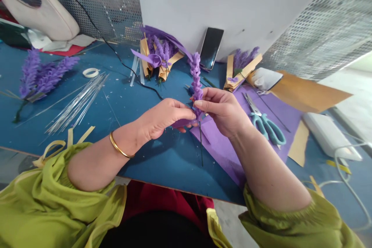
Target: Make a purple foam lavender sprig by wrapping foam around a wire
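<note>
An artificial lavender flower (195, 70) of curled purple petals stands upright between my hands, its thin dark wire stem (201, 145) hanging below. My right hand (223, 110) pinches the lower part of the petals between thumb and fingers. At the base, my left hand (162, 120) is closed on a purple strip (184, 123) that joins the flower; its fingertips are partly hidden. Under my right forearm lies a purple sheet (221, 151), with blue-handled scissors (266, 124) on it.
Finished lavender (48, 73) and thin wires (78, 102) lie left, near a tape roll (90, 72). Wrapped bunches (162, 56) and a phone (212, 48) are at the back. Another bunch (242, 66), brown paper (310, 91) and a white box (329, 135) lie right. A black cable (119, 56) crosses the table.
</note>
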The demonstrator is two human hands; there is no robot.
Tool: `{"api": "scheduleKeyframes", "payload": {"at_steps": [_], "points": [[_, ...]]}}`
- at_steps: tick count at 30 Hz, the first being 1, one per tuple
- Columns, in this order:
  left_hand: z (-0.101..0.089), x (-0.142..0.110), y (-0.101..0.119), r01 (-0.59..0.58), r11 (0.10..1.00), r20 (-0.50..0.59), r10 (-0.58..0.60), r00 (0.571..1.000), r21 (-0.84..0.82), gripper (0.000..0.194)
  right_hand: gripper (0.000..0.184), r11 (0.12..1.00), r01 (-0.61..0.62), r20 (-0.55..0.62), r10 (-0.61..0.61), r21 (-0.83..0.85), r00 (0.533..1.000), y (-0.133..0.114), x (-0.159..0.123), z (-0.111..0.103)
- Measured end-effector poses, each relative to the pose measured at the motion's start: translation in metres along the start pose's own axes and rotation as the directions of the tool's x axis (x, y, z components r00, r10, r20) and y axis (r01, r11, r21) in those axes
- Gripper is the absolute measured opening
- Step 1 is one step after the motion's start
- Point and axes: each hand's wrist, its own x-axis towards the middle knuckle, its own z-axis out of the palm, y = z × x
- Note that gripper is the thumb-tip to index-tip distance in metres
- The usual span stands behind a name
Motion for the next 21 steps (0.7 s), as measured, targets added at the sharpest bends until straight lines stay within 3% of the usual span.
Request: {"api": "scheduleKeyframes", "payload": {"at_steps": [11, 21], "points": [[0.005, 0.001, -0.008, -0.079, 0.992, -0.064, 0.086, 0.994, 0.101, 0.008, 0.021, 0.987, 0.098, -0.191, -0.121, -0.125, 0.974, 0.008, -0.001, 0.011], [0.009, 0.004, -0.011, -0.067, 0.995, -0.129, 0.077, 0.989, 0.078, 0.017, 0.025, 0.982, 0.116, -0.216, -0.146, -0.147, 0.965, 0.012, -0.003, 0.017]]}}
